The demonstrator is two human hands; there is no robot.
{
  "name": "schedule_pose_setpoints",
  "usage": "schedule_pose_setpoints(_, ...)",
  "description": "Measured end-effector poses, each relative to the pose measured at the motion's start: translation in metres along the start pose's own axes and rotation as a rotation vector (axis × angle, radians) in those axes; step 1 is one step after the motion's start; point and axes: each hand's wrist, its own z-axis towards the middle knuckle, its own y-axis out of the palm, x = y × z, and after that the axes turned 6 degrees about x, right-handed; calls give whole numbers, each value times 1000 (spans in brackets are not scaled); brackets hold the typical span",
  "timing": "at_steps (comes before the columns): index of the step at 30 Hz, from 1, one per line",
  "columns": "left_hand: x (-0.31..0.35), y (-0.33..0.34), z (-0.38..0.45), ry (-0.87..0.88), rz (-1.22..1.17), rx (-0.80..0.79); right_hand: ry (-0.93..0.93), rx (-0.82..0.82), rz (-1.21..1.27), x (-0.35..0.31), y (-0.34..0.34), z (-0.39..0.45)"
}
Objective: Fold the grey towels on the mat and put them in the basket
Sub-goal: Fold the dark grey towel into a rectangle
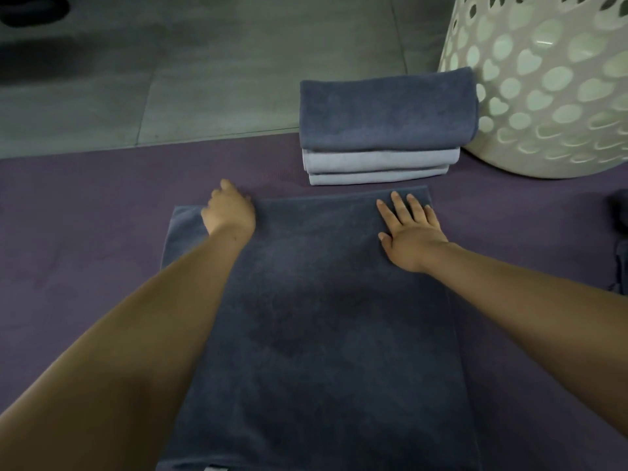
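Now: left hand (229, 212) curled, gripping dark towel (319, 317) far corner; right hand (409, 232) flat, fingers spread, pressing towel.

Legible text: none found | Labels, brands, numbers, signs: none readable | Note: a small pale tag (217, 468) is seen at the near edge of the dark grey towel (323, 317); any print is unreadable.

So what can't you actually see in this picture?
- Basket inside: head view, its wall hides it and the frame cuts its top.
- Left hand fingertips: curled out of sight at the towel edge.
- Dark cloth: cut off by the right edge.
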Motion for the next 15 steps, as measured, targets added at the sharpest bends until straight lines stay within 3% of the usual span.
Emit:
schedule_pose_setpoints(2, 1, 14, -30, 302, 55, 30, -55, 129, -9, -7, 3, -6)
schedule_pose_setpoints(4, -10, 30, -63, 645, 122, -91, -180, 155, -47, -10, 10, -13)
schedule_pose_setpoints(5, -21, 38, -71, 700, 172, -183, -186, 109, -56, -7, 13, -15)
schedule_pose_setpoints(6, -36, 43, -73, 645, 214, -252, -131, 60, -44, -4, 15, -16)
schedule_pose_setpoints(9, -67, 41, -48, 271, 173, -315, 88, -5, -35, 8, 13, -10)
schedule_pose_setpoints(11, -71, 33, -37, 139, 167, -366, 111, 28, -89, 2, 12, -15)
schedule_pose_setpoints(13, -66, 29, -44, 131, 142, -323, -6, 169, -77, -15, 24, -30)
schedule_pose_setpoints(15, -62, 33, -73, 326, 101, -170, -224, 312, -13, -34, 43, -56)
